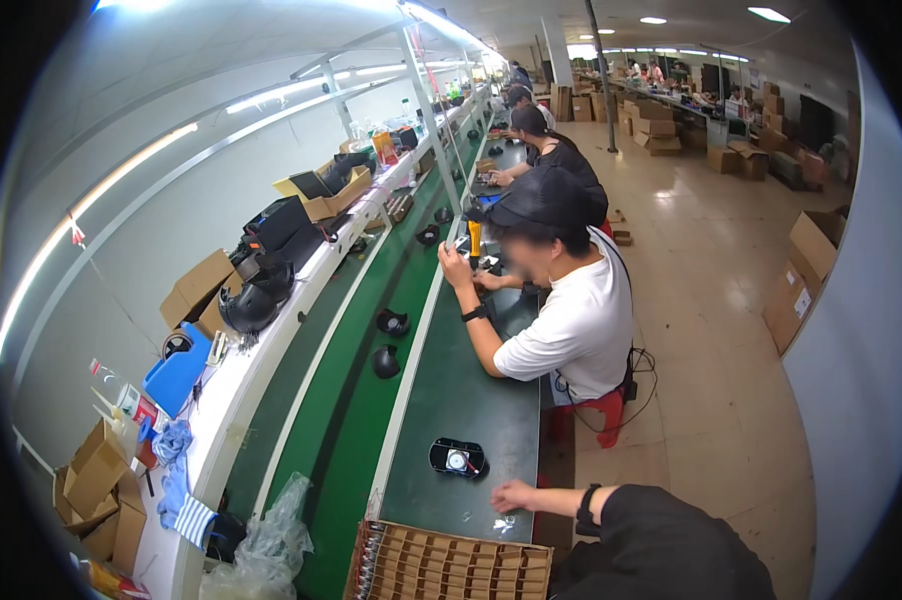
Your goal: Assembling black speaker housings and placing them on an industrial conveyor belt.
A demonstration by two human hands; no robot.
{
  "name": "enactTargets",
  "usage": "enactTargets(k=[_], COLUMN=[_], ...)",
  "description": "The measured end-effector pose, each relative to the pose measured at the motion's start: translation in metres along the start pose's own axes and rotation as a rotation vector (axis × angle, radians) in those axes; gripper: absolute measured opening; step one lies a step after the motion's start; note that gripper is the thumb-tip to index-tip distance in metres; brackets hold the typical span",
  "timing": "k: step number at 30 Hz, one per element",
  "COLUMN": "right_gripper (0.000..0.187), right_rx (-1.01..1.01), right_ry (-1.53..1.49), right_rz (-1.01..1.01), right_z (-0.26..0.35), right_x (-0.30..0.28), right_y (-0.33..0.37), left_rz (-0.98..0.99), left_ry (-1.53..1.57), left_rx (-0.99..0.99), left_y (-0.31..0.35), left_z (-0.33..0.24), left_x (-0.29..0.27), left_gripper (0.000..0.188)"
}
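Note:
From the lower right my right arm reaches in over the dark green bench, in a black sleeve with a black band at the wrist. My right hand (514,497) hovers near the bench edge with fingers loosely bent and apart; nothing shows in it. Just beyond it lies a black oblong housing (441,458) with a round white-and-silver part (458,460) set in it. Small clear or whitish bits (505,522) lie close below my hand. Nearer still stands a divided cardboard tray (461,562). My left hand is out of view.
A green conveyor belt (346,400) runs alongside, carrying black rounded shells (386,361). A co-worker in a white shirt (581,310) sits ahead, others beyond. Left are a shelf with black helmet-like shells (251,305), a blue bin (178,370) and clear plastic bags (271,550).

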State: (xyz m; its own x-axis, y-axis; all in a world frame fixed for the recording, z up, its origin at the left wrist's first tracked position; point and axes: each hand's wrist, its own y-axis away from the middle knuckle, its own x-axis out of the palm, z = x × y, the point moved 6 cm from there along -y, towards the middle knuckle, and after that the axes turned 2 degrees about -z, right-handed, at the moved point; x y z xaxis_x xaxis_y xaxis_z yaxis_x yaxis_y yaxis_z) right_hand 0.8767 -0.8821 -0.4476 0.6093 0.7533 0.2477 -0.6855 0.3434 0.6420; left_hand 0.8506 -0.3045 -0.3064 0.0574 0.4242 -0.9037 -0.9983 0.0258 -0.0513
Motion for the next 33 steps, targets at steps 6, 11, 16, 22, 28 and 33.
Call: enactTargets(k=[6, 11, 16, 22, 28, 33], right_gripper=[0.032, 0.035, 0.035, 0.035, 0.037, 0.062], right_rx=[-0.038, -0.322, -0.415, -0.557, -0.984, -1.525], right_ry=[0.372, 0.676, 0.883, 0.912, 0.763, 0.758], right_rz=[0.223, 0.359, 0.435, 0.625, 1.036, 1.067], right_z=[-0.024, -0.015, 0.009, 0.026, 0.049, 0.065], right_x=[0.035, 0.035, 0.063, 0.102, 0.194, 0.245], right_y=[0.079, 0.106, 0.125, 0.146, 0.241, 0.326], left_rz=[-0.341, -0.02, -0.308, -0.666, -0.777, -0.413], left_ry=[0.018, 0.226, 0.588, 0.984, 0.745, 1.597], left_rx=[-0.087, -0.198, -0.289, -0.871, -0.731, -0.507], left_y=[0.021, 0.025, 0.061, 0.135, 0.105, 0.043], left_z=[0.028, -0.011, 0.004, 0.063, 0.041, -0.052], left_x=[0.093, 0.009, -0.004, -0.015, -0.156, -0.201], left_gripper=[0.077, 0.062, 0.062, 0.045, 0.044, 0.034])
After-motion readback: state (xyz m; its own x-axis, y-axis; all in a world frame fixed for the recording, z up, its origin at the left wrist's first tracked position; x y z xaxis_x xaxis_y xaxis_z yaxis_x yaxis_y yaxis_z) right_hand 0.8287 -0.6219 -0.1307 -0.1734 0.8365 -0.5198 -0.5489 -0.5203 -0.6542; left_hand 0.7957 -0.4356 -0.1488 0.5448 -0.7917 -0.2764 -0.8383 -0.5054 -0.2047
